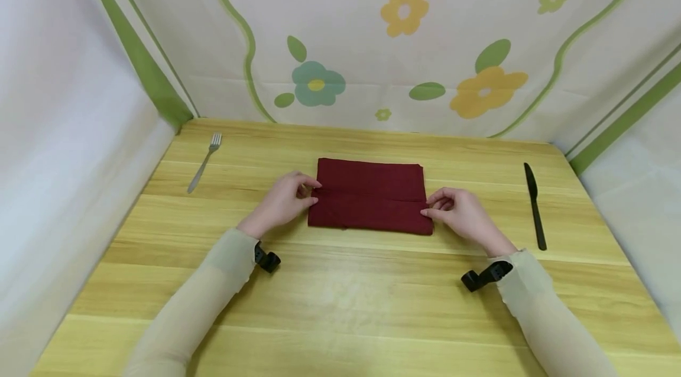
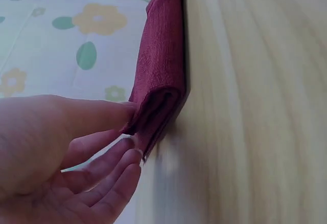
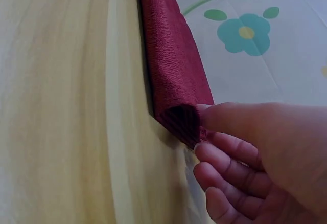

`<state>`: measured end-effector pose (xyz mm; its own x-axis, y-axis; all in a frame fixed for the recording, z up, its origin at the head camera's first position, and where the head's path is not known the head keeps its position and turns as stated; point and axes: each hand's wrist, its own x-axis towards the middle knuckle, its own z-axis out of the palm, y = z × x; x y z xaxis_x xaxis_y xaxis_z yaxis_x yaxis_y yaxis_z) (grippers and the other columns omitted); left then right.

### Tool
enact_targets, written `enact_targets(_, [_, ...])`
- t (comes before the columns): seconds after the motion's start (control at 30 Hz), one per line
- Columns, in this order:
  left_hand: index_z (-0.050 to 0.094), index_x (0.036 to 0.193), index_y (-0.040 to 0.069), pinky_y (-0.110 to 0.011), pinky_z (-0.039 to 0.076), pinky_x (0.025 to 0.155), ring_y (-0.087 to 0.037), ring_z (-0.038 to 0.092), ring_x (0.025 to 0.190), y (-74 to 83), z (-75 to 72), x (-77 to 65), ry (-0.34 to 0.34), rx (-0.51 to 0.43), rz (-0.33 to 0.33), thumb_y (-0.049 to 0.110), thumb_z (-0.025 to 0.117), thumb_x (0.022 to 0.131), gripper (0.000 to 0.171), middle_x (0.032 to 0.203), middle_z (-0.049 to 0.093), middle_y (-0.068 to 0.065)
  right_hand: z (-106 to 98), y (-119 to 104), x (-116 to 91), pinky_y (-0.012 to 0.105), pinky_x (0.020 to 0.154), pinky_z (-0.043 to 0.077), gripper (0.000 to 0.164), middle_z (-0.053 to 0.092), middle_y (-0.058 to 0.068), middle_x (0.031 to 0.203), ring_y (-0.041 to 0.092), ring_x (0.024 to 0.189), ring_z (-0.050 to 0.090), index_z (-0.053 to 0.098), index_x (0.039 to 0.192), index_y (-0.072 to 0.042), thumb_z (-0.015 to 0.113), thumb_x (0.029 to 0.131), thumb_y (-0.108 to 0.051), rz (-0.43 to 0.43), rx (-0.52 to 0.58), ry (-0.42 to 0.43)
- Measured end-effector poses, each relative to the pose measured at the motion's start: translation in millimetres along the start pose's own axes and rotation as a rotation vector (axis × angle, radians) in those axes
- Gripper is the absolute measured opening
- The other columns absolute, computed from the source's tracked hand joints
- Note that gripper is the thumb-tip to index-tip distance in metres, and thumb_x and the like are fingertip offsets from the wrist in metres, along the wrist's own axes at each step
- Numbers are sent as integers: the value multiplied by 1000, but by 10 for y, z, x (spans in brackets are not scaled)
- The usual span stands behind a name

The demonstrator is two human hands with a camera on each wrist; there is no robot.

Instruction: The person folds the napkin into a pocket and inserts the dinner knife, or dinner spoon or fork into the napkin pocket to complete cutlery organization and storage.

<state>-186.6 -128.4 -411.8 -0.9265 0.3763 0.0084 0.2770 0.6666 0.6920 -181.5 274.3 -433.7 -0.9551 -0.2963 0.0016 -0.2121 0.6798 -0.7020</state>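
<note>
A dark red cloth lies folded in layers on the wooden table, with its near part turned over into a flap. At its left end, my left hand pinches the edge of the flap between thumb and fingers. My right hand pinches the flap's right end in the same manner. Close up in the left wrist view, the left thumb presses on the rolled edge of the cloth. In the right wrist view, stacked layers show at the open end of the cloth, against the right thumb.
A fork lies at the left of the table, tines pointing away. On the right lies a black knife. White curtains with flowers and green bands stand along the back and both sides.
</note>
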Motion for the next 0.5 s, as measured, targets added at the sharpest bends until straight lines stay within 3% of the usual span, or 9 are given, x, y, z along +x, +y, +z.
enact_targets(0.27, [71, 120, 3, -36, 53, 82, -19, 61, 89, -67, 14, 62, -42, -4, -43, 6, 75, 94, 26, 105, 67, -6, -19, -16, 86, 23, 68, 53, 11, 70, 5, 97, 20, 82, 67, 70, 98, -10, 75, 96, -20, -67, 42, 80])
enact_targets(0.5, [71, 119, 5, -36, 53, 82, -19, 61, 90, -98, 23, 81, -53, -10, -62, 7, 74, 95, 25, 103, 67, -5, 23, 71, 184, 27, 67, 51, 14, 68, 5, 91, 20, 77, 64, 66, 102, -7, 73, 97, -18, -31, 6, 20])
